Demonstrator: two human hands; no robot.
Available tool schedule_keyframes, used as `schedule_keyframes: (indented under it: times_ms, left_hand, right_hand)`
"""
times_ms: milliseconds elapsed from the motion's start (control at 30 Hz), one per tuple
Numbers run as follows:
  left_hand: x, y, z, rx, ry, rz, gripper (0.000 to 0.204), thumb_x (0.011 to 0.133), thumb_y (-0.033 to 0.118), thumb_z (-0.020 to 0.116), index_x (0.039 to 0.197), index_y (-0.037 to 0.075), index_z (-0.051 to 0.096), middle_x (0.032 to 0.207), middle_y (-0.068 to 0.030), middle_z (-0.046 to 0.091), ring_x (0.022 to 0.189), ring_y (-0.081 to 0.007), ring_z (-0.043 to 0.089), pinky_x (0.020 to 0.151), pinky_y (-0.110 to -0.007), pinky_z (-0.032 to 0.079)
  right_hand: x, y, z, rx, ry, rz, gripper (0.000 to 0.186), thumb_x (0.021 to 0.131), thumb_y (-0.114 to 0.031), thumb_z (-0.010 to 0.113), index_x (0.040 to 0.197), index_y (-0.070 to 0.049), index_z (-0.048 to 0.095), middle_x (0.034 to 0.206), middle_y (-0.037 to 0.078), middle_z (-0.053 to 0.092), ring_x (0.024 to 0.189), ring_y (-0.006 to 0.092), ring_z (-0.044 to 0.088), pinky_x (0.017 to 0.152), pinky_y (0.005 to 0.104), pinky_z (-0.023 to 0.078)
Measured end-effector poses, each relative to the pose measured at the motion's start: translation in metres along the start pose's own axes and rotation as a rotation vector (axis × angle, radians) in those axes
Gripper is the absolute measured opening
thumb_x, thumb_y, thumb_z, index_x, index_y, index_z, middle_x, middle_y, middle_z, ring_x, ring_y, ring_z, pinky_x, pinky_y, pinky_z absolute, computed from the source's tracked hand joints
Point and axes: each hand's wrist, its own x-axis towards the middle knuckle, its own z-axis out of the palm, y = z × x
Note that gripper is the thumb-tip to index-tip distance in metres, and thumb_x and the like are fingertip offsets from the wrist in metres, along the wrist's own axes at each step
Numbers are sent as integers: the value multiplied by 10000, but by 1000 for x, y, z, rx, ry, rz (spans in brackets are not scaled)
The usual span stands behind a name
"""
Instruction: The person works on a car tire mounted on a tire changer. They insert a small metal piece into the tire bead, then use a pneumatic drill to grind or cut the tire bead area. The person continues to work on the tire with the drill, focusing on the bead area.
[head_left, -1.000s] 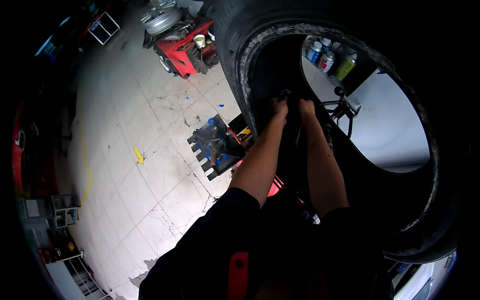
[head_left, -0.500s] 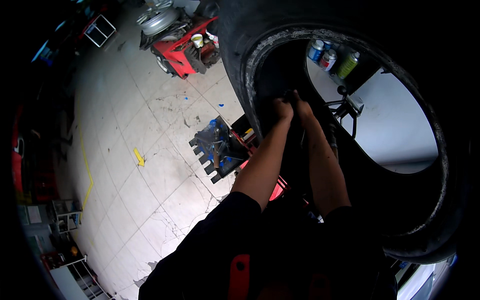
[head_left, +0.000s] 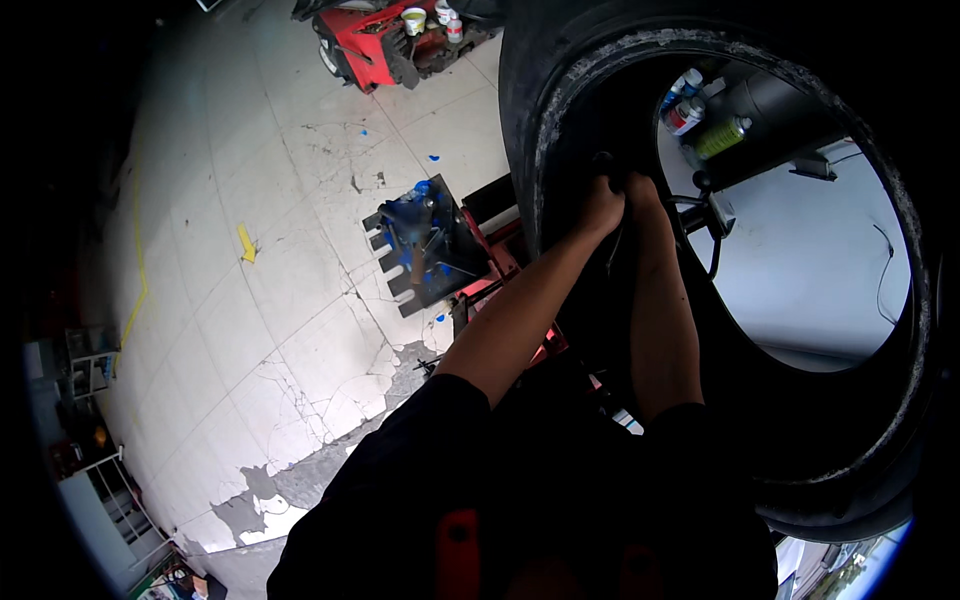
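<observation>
A tyre (head_left: 525, 120), tool tray (head_left: 460, 240) and cans (head_left: 722, 138) mark a vehicle workshop

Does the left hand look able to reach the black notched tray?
Probably not directly: the left hand is inside the tire, whose left side seemingly lies between it and the tray.

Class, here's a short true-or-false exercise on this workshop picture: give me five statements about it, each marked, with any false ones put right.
1. The left hand and right hand are close together. True.
2. Both hands are outside the opening of the tyre. False: they reach into it.
3. A yellow-green can shows through the tyre. True.
4. The arrow on the floor is red. False: it is yellow.
5. The notched black tray is right of the tyre in the picture. False: it is on the left.
</observation>
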Motion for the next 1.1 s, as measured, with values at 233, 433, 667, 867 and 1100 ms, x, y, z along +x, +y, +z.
schedule_keyframes:
  times_ms: [233,433,667,867,1100]
  left_hand:
    - [-9,-1,-4,-122,9,-21,271,863,126,491,1066,-33,577,972,-214,623,927,-305,615,809,-383,477]
    - [-13,6,-5,90,287,-6,443,865,126,490,1294,30,441,1255,-240,491,1150,-351,501,984,-415,405]
    - [-1,6,-8,-325,72,-183,475,865,89,438,1335,48,381,1354,-211,416,1274,-325,385,1049,-396,324]
    - [-6,13,-9,-475,72,-333,397,891,147,458,1287,150,471,1271,-126,511,1151,-274,504,947,-372,425]
    - [3,8,-3,-495,130,-346,337,916,180,453,1249,156,502,1248,-98,520,1124,-252,511,939,-360,419]
  right_hand:
    - [-4,22,15,974,0,50,287,917,-213,449,1065,-18,600,994,127,598,911,264,575,822,344,476]
    - [-24,12,27,1083,148,6,359,914,-228,438,1133,35,548,1139,146,566,1041,273,550,893,367,458]
    - [-56,-7,24,-418,601,-206,292,760,-351,633,877,-92,696,802,147,670,773,313,661,653,409,517]
    - [-56,11,45,-241,742,-772,199,757,-163,608,935,-75,612,884,178,642,810,362,627,662,395,509]
    - [-56,-6,31,-493,496,-513,159,792,-181,563,860,-38,583,922,229,628,838,403,618,668,439,516]
